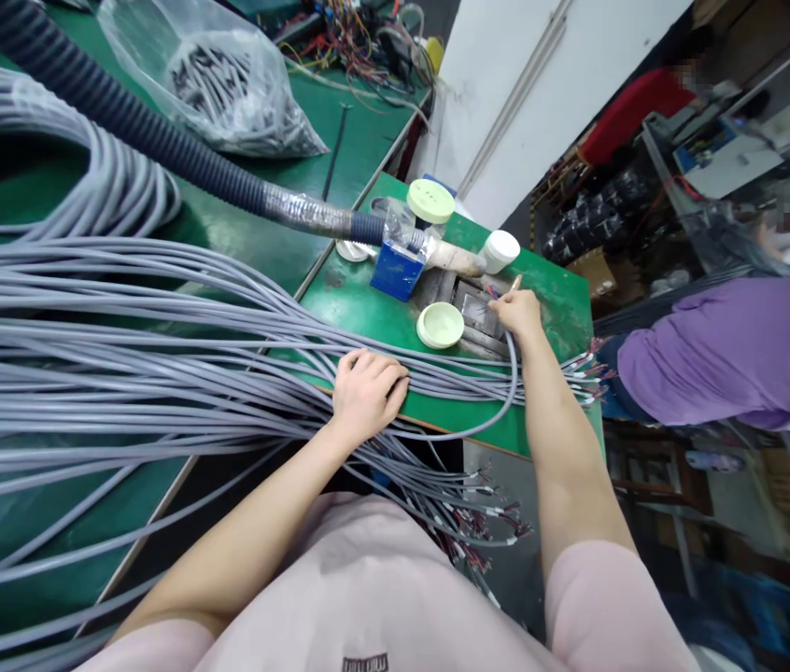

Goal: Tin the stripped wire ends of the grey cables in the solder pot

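The grey cables (121, 308) have smooth, matt plastic sheathing, and they lie on a green tabletop (359, 308) with a slight sheen and scuffs. Beyond the cables, the dark hose (107, 107) is ribbed plastic, its end wrapped in glossy tape. The bag (213, 75) behind that hose is clear, crinkled, shiny plastic film

Dark corrugated hose (121, 112) crossing from 10 o'clock toward centre; clear plastic bag (217, 79) of grey parts at 11 o'clock; tangled coloured wiring (359, 37) at 12 o'clock; person in purple (731, 350) at 3 o'clock, possibly seated.
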`<act>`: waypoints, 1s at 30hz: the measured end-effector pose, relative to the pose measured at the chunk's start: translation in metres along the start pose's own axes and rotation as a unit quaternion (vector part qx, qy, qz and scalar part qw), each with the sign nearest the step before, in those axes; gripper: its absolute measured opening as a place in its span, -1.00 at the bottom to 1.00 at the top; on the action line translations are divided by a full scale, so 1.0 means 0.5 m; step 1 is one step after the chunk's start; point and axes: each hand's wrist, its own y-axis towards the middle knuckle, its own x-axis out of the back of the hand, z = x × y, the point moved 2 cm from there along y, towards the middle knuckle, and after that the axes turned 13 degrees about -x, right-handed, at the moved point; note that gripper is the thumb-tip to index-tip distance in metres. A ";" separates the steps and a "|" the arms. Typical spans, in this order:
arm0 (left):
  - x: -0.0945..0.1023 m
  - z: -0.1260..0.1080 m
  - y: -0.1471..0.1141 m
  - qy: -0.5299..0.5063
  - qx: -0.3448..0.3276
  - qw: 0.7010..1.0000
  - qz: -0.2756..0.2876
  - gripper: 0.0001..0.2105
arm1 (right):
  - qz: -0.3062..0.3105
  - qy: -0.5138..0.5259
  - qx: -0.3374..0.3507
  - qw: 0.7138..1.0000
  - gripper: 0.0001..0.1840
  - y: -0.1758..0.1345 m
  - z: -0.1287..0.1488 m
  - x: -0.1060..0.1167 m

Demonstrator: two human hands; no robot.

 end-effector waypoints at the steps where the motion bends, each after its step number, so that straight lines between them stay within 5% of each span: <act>1: 0.000 0.000 0.000 0.001 0.000 1.000 0.000 -0.90 | 0.002 -0.004 0.000 1.000 -0.73 0.002 0.000 -0.001; 17: 0.001 -0.002 0.001 0.035 -0.024 0.999 -0.010 -0.93 | 0.001 0.005 -0.003 1.000 -0.76 0.020 -0.001 -0.006; 24: 0.001 -0.003 0.003 0.039 -0.025 0.999 -0.015 -0.93 | 0.031 0.175 0.116 0.977 -0.71 -0.074 0.012 0.067; 30: 0.000 -0.004 0.002 0.036 -0.019 0.999 -0.013 -0.92 | 0.099 0.130 0.177 0.971 -0.75 -0.144 0.080 0.048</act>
